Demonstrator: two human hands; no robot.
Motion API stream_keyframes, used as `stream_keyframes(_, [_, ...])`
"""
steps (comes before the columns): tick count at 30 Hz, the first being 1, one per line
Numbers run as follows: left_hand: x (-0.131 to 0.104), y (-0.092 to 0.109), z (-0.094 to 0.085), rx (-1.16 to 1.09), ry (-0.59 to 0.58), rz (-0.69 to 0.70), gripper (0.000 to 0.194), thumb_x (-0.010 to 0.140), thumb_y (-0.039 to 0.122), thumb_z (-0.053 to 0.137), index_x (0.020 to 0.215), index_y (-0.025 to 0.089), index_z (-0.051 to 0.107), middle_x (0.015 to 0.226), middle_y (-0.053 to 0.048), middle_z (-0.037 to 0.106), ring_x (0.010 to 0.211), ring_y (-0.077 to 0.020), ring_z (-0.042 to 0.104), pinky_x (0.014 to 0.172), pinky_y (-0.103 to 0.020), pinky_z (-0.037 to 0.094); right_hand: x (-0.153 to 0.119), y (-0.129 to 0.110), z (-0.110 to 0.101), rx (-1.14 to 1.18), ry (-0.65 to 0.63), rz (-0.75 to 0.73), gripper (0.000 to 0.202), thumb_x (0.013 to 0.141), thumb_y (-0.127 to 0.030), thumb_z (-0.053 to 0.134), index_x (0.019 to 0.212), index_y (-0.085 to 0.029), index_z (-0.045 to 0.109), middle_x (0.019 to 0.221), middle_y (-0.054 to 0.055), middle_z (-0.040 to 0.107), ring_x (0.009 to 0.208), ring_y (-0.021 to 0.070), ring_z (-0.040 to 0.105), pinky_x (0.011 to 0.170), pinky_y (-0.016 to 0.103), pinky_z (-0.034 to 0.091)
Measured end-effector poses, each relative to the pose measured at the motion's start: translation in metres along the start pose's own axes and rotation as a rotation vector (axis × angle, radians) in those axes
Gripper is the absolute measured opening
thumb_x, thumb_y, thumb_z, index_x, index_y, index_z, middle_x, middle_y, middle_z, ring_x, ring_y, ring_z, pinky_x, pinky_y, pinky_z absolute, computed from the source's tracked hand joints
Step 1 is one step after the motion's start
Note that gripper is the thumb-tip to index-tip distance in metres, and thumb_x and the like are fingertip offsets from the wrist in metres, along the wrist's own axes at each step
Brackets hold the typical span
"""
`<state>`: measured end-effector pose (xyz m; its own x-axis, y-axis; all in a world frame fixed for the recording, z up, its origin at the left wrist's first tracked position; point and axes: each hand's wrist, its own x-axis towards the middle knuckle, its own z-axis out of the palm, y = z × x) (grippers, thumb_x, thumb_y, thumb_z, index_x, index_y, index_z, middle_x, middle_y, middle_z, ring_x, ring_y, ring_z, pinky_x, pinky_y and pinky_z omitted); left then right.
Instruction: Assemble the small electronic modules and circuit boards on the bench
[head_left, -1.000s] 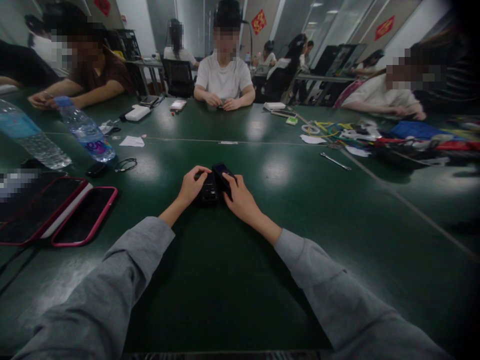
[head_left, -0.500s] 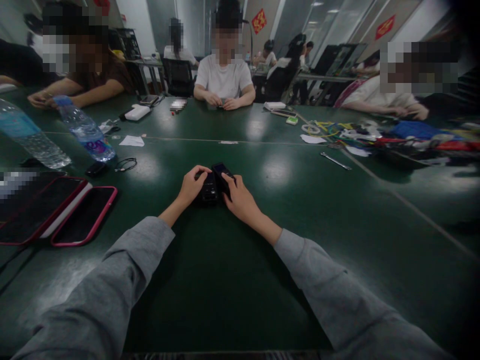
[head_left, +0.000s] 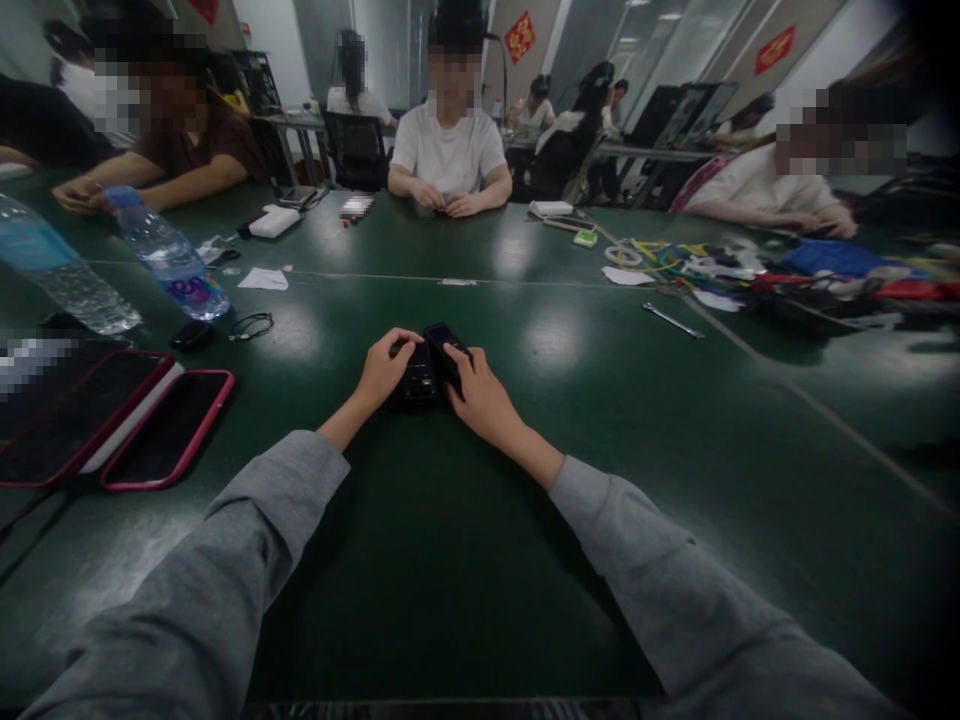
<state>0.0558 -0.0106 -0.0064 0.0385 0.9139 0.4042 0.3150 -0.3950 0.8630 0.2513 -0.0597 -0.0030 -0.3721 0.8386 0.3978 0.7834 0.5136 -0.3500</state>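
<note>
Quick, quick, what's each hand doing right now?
Left hand: closed on the left black gadget, thumb and fingers at its far end.
Right hand: closed on the right black gadget.

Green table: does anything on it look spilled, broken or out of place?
No spill or break shows. Only the colourful jumble at right looks untidy, its cables tangled; a wrench lies loose nearby.

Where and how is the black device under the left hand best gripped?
Likely by its long left side, coming from the left with the left hand: the black device is elongated, and the second device, slanting under the right hand, crowds its right side.
</note>
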Motion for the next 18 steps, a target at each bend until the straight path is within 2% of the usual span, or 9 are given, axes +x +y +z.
stream_keyframes(18, [-0.0012,0.0013,-0.0001,-0.012,0.001,-0.023,0.015,0.086,0.023,0.05,0.09,0.02,0.064,0.098,-0.003,0.067,0.091,-0.017,0.062,0.086,-0.034,0.049,0.0007,-0.0006,0.0,0.002,0.007,-0.006,0.059,0.088,-0.021,0.047,0.144,-0.021,0.028,0.127,0.016,0.039,0.1,0.0255,0.057,0.082,0.044,0.054])
